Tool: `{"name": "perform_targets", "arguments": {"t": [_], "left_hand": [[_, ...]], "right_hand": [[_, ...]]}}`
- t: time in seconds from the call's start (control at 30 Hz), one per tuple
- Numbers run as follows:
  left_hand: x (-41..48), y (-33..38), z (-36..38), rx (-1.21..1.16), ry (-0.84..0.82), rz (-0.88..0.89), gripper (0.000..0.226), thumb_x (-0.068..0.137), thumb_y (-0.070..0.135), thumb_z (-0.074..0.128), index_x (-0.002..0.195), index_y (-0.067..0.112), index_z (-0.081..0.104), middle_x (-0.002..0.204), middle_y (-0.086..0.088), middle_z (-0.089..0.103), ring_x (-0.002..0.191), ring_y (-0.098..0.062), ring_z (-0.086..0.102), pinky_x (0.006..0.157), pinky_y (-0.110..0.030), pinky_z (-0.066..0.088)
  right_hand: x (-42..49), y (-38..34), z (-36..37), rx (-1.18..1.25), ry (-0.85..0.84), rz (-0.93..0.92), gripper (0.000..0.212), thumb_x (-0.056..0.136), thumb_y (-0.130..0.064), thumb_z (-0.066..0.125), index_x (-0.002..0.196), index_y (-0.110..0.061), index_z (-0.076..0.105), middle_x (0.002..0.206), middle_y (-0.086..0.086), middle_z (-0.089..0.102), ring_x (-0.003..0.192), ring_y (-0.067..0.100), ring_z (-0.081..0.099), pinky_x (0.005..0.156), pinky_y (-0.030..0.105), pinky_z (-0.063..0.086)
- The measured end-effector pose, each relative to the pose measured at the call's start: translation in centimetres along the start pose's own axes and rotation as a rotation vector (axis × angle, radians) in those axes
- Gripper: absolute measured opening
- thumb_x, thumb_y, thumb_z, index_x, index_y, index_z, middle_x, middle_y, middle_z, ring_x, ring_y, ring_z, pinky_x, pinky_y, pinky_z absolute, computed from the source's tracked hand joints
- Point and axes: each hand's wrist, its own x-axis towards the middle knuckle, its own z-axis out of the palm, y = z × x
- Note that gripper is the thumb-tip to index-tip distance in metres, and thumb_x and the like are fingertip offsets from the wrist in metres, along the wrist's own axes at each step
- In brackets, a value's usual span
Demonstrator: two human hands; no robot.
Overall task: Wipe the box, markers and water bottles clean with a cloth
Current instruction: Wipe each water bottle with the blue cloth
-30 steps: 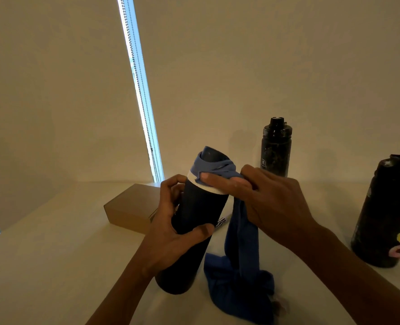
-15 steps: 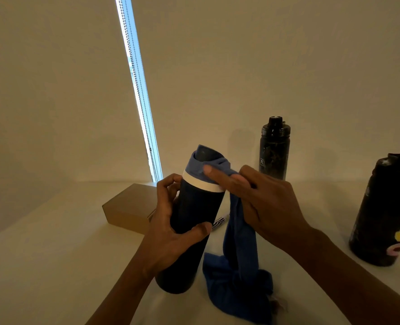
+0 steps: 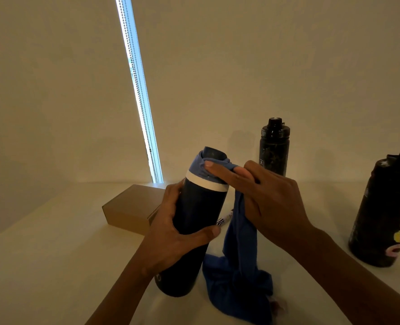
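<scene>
Left grip (image 3: 168,240) clasps bottle (image 3: 199,214) — right grip (image 3: 271,207) pinches cloth (image 3: 238,254), seemingly atop it.

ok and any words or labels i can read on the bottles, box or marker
"A": small pale tag on the slim black bottle at the back.
Pink and yellow letters on the wide black bottle at right: cut off, unreadable.
Print on the white marker: too small.
Nothing visible on the brown cardboard box.

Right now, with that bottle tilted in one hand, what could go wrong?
The navy bottle leans on its base, gripped only by the left hand; pressure from the right hand near its top might make it slip. The blue cloth hangs down past a marker and could drag it along.
</scene>
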Motion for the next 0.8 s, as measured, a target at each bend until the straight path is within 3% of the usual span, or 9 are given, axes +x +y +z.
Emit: {"name": "perform_targets", "arguments": {"t": [0.07,0.13,0.2,0.3,0.37,0.47,0.57,0.7,0.8], "left_hand": [[-0.1,0.2,0.0,-0.018,-0.01,0.034,0.078,0.068,0.061,0.081,0.135,0.056,0.041,0.129,0.027,0.056,0.12,-0.001,0.061,0.09,-0.026,0.058],[-0.2,0.3,-0.1,-0.061,-0.014,0.058,0.07,0.076,0.058,0.072,0.139,0.047,0.043,0.132,0.024,0.054,0.122,-0.003,0.059,0.094,-0.028,0.058],[-0.2,0.3,-0.1,-0.069,-0.007,0.068,0.068,0.078,0.057,0.068,0.141,0.045,0.044,0.132,0.025,0.056,0.123,-0.004,0.06,0.094,-0.03,0.059],[-0.2,0.4,0.1,-0.043,0.012,0.054,0.063,0.077,0.06,0.068,0.135,0.062,0.043,0.128,0.029,0.061,0.118,0.0,0.063,0.091,-0.028,0.059],[-0.2,0.7,0.0,-0.049,0.016,0.039,0.063,0.074,0.062,0.07,0.129,0.072,0.04,0.126,0.034,0.061,0.116,0.004,0.063,0.089,-0.024,0.059],[-0.1,0.6,-0.1,-0.064,0.001,0.034,0.077,0.072,0.059,0.078,0.137,0.061,0.037,0.129,0.026,0.063,0.118,-0.006,0.067,0.094,-0.039,0.061],[-0.2,0.6,0.0,-0.025,0.004,0.061,0.085,0.071,0.057,0.082,0.142,0.054,0.036,0.13,0.022,0.063,0.118,-0.01,0.067,0.095,-0.046,0.06],[-0.3,0.4,0.0,-0.035,0.028,0.053,0.085,0.07,0.055,0.083,0.141,0.055,0.037,0.133,0.019,0.063,0.12,-0.011,0.066,0.095,-0.045,0.061],[-0.2,0.4,-0.1,-0.041,0.023,0.04,0.089,0.069,0.057,0.084,0.143,0.055,0.035,0.137,0.019,0.061,0.122,-0.011,0.065,0.097,-0.046,0.06]], "right_hand": [[-0.3,0.2,0.6,-0.034,0.0,-0.074,0.03,0.102,-0.005,0.043,0.118,0.005,0.066,0.087,0.015,0.066,0.08,0.013,0.048,0.087,0.011,0.046],[0.0,0.2,0.0,-0.125,-0.024,-0.053,0.043,0.103,-0.024,0.036,0.132,-0.009,0.063,0.088,0.006,0.063,0.074,0.008,0.05,0.074,0.012,0.041],[0.5,-0.2,-0.9,-0.057,0.016,0.027,0.042,0.101,-0.027,0.036,0.141,-0.02,0.047,0.087,0.005,0.06,0.069,0.009,0.052,0.063,0.018,0.046],[0.8,-0.3,-0.6,-0.047,0.101,0.008,0.04,0.108,-0.035,0.023,0.133,-0.015,0.047,0.085,0.009,0.062,0.071,0.01,0.051,0.061,0.018,0.05],[0.6,-0.3,-0.5,-0.092,0.061,-0.016,0.045,0.108,-0.035,0.022,0.137,-0.016,0.051,0.088,0.006,0.062,0.072,0.008,0.05,0.061,0.025,0.053],[0.6,0.3,-1.6,-0.141,0.04,-0.038,0.044,0.102,-0.027,0.036,0.146,-0.029,0.036,0.089,0.004,0.06,0.069,0.014,0.056,0.061,0.029,0.052],[1.1,0.9,-2.1,-0.132,0.115,0.003,0.043,0.093,-0.025,0.043,0.135,-0.017,0.041,0.085,0.011,0.064,0.064,0.022,0.062,0.057,0.034,0.057],[0.6,0.4,-1.6,-0.134,0.004,-0.008,0.044,0.102,-0.027,0.036,0.146,-0.027,0.041,0.086,0.001,0.058,0.067,0.013,0.054,0.061,0.026,0.049],[0.6,0.6,-1.9,-0.117,-0.002,0.021,0.044,0.102,-0.024,0.038,0.144,-0.026,0.049,0.089,0.001,0.059,0.07,0.014,0.055,0.062,0.03,0.052]]}}
